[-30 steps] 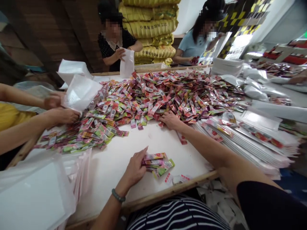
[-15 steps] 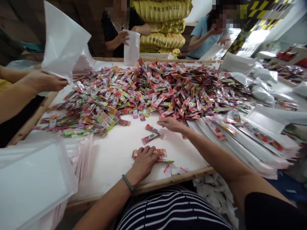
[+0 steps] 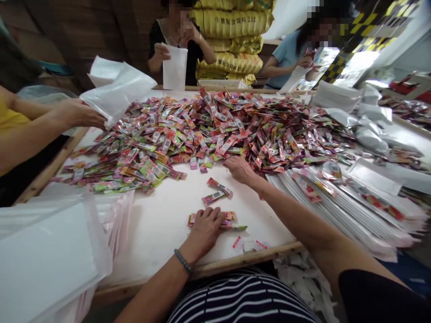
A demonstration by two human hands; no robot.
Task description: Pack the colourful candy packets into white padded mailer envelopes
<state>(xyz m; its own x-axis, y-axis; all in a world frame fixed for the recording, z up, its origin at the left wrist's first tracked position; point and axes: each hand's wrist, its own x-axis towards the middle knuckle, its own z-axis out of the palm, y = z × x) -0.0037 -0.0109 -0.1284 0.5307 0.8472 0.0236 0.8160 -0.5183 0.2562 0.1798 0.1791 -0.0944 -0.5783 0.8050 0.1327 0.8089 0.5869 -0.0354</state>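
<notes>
My left hand (image 3: 208,229), with a beaded bracelet at the wrist, lies over a few small printed packets (image 3: 230,216) near the table's front edge. Its fingers curl over them and partly hide them. My right hand (image 3: 240,170) reaches to the front edge of a large heap of similar red, pink and green packets (image 3: 198,130). Its fingers are stretched out toward the heap, with no packet visible in them. Between my two hands, two loose packets (image 3: 215,196) lie on the white tabletop (image 3: 155,229).
White bags are stacked at the left (image 3: 50,251) and right (image 3: 350,206), the right stack with packets on top. Torn scraps (image 3: 249,245) lie by the wooden edge. A co-worker's hand (image 3: 79,114) holds a white bag (image 3: 117,92). Two people across the table also hold bags.
My right hand has moved slightly farther to the heap's edge. My left hand stays on its packets. The left co-worker's white bag has tipped down toward the heap.
</notes>
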